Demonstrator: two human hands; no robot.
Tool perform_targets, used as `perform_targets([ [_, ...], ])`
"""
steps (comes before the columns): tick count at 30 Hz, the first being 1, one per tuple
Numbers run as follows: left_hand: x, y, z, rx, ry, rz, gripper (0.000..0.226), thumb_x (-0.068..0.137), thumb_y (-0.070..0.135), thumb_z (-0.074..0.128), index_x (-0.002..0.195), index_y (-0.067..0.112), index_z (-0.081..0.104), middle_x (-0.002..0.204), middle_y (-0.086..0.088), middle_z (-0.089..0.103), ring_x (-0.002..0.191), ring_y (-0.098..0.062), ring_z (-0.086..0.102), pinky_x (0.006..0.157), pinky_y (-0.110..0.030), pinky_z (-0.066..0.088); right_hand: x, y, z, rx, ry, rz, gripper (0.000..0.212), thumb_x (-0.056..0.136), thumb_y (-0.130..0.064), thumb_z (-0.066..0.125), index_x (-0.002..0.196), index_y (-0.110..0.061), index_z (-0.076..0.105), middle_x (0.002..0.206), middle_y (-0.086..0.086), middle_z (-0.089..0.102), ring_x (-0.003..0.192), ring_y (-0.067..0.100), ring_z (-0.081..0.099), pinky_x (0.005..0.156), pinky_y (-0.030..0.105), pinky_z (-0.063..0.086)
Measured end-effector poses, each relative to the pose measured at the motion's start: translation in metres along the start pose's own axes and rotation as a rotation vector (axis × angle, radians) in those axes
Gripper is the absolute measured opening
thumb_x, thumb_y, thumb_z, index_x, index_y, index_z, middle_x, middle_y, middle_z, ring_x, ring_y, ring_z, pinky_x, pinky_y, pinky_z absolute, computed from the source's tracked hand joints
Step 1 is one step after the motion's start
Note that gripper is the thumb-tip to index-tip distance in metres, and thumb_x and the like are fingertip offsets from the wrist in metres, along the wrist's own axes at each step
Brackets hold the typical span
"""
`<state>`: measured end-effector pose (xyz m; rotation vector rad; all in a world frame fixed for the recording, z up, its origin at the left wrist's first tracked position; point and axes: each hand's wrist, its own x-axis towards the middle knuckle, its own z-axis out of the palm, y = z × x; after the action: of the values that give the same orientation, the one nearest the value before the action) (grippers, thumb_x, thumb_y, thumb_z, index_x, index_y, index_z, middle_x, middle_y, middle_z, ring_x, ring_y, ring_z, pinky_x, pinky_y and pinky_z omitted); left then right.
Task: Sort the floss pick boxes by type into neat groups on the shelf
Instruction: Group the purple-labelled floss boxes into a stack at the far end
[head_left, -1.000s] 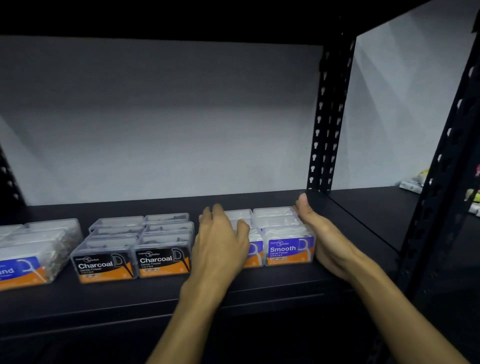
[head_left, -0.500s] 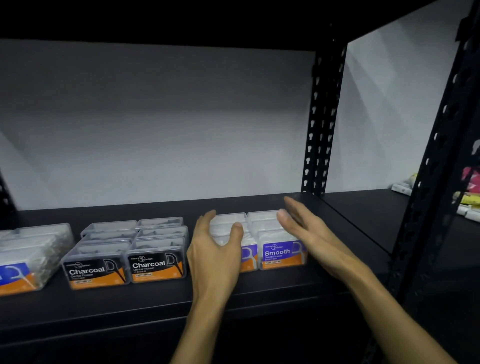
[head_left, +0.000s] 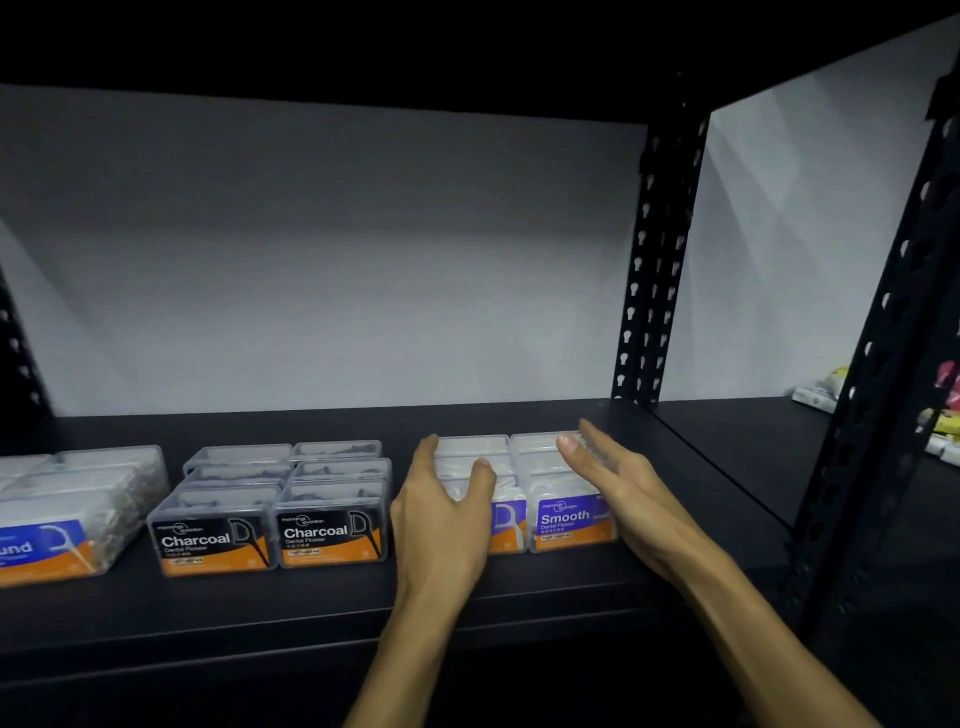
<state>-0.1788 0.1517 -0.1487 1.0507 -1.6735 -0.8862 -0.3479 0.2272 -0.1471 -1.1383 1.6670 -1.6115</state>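
Clear floss pick boxes stand in three groups on the black shelf (head_left: 311, 613). At the right is a block of purple "Smooth" boxes (head_left: 563, 519), two columns wide. My left hand (head_left: 441, 509) lies with straight fingers on the block's left side, thumb over its top. My right hand (head_left: 618, 488) rests flat along the block's right side, fingers reaching over the rear boxes. In the middle sit the black "Charcoal" boxes (head_left: 270, 525), also in two columns. Blue-labelled boxes (head_left: 57, 530) stand at the far left, cut off by the frame edge.
A black perforated upright (head_left: 654, 260) stands at the shelf's back right, another (head_left: 883, 338) at the front right. The neighbouring shelf bay holds some packets (head_left: 821, 389) far right. A grey wall closes the back.
My right hand has lifted from low beside the "Smooth" block and now lies higher, over its right top edge. My left hand has opened wider. The boxes have stayed put.
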Motion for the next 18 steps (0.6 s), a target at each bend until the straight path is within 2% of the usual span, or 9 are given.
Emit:
perform_targets([
  [1, 0.001, -0.001, 0.0, 0.016, -0.015, 0.012, 0.059, 0.095, 0.038, 0.059, 0.148, 0.02, 0.041, 0.137, -0.001, 0.058, 0.098, -0.005, 0.052, 0.072, -0.007, 0.038, 0.0, 0.001, -0.001, 0.0, -0.009, 0.005, 0.099, 0.075, -0.06, 0.066, 0.158, -0.026, 0.025, 0.127, -0.013, 0.056, 0.091, -0.003, 0.072, 0.081, 0.021, 0.056],
  [3, 0.004, -0.003, 0.0, 0.065, -0.029, 0.055, 0.057, 0.096, 0.037, 0.057, 0.147, 0.017, 0.041, 0.141, -0.001, 0.053, 0.106, -0.005, 0.049, 0.068, 0.001, 0.034, 0.0, 0.0, -0.001, -0.018, -0.019, 0.01, 0.099, 0.074, -0.059, 0.067, 0.158, -0.026, 0.026, 0.134, -0.008, 0.056, 0.094, 0.001, 0.073, 0.079, 0.02, 0.057],
  [5, 0.005, -0.006, -0.001, 0.162, -0.034, 0.122, 0.054, 0.098, 0.038, 0.052, 0.145, 0.014, 0.041, 0.14, -0.004, 0.049, 0.111, -0.007, 0.045, 0.075, 0.001, 0.032, 0.0, 0.0, -0.003, -0.076, -0.021, 0.007, 0.101, 0.071, -0.067, 0.069, 0.157, -0.028, 0.029, 0.147, -0.006, 0.049, 0.102, 0.005, 0.071, 0.085, 0.023, 0.058],
  [7, 0.005, -0.006, -0.002, 0.292, -0.045, 0.185, 0.051, 0.099, 0.04, 0.047, 0.143, 0.013, 0.042, 0.136, -0.007, 0.046, 0.117, -0.015, 0.045, 0.088, -0.013, 0.032, 0.0, -0.001, -0.007, -0.177, -0.021, -0.008, 0.107, 0.066, -0.079, 0.067, 0.155, -0.032, 0.031, 0.155, -0.007, 0.038, 0.115, 0.01, 0.065, 0.096, 0.031, 0.056],
  [10, 0.004, 0.0, -0.006, 0.415, -0.03, 0.282, 0.047, 0.101, 0.038, 0.044, 0.138, 0.01, 0.044, 0.138, -0.01, 0.04, 0.124, -0.021, 0.041, 0.092, -0.024, 0.034, -0.002, -0.003, -0.013, -0.282, -0.037, -0.058, 0.103, 0.065, -0.083, 0.061, 0.153, -0.037, 0.031, 0.155, -0.014, 0.029, 0.129, 0.007, 0.051, 0.109, 0.035, 0.046],
  [11, 0.004, 0.004, -0.007, 0.436, -0.022, 0.321, 0.048, 0.101, 0.038, 0.044, 0.139, 0.009, 0.043, 0.142, -0.011, 0.038, 0.128, -0.023, 0.039, 0.096, -0.026, 0.037, -0.003, -0.004, -0.015, -0.304, -0.045, -0.071, 0.101, 0.066, -0.083, 0.06, 0.152, -0.039, 0.031, 0.155, -0.017, 0.027, 0.131, 0.006, 0.047, 0.111, 0.033, 0.043],
  [13, 0.005, 0.015, -0.011, 0.453, -0.042, 0.373, 0.052, 0.101, 0.044, 0.041, 0.142, 0.012, 0.041, 0.152, -0.009, 0.03, 0.138, -0.022, 0.031, 0.104, -0.031, 0.038, -0.006, -0.008, -0.019, -0.358, -0.06, -0.092, 0.099, 0.066, -0.082, 0.059, 0.152, -0.042, 0.029, 0.153, -0.023, 0.024, 0.131, 0.002, 0.041, 0.105, 0.026, 0.041],
  [15, 0.012, 0.024, -0.017, 0.486, -0.13, 0.427, 0.057, 0.099, 0.053, 0.041, 0.145, 0.019, 0.041, 0.158, -0.005, 0.024, 0.146, -0.019, 0.023, 0.11, -0.035, 0.035, -0.007, -0.012, -0.026, -0.431, -0.078, -0.125, 0.103, 0.064, -0.082, 0.063, 0.153, -0.043, 0.027, 0.152, -0.025, 0.022, 0.13, -0.001, 0.036, 0.099, 0.021, 0.039],
  [18, 0.029, 0.032, -0.029, 0.601, -0.374, 0.502, 0.064, 0.094, 0.064, 0.042, 0.147, 0.028, 0.039, 0.162, 0.0, 0.021, 0.15, -0.018, 0.016, 0.116, -0.039, 0.028, -0.005, -0.014, -0.035, -0.568, -0.118, -0.17, 0.115, 0.052, -0.086, 0.069, 0.151, -0.047, 0.026, 0.159, -0.025, 0.015, 0.139, 0.0, 0.026, 0.113, 0.031, 0.035],
])
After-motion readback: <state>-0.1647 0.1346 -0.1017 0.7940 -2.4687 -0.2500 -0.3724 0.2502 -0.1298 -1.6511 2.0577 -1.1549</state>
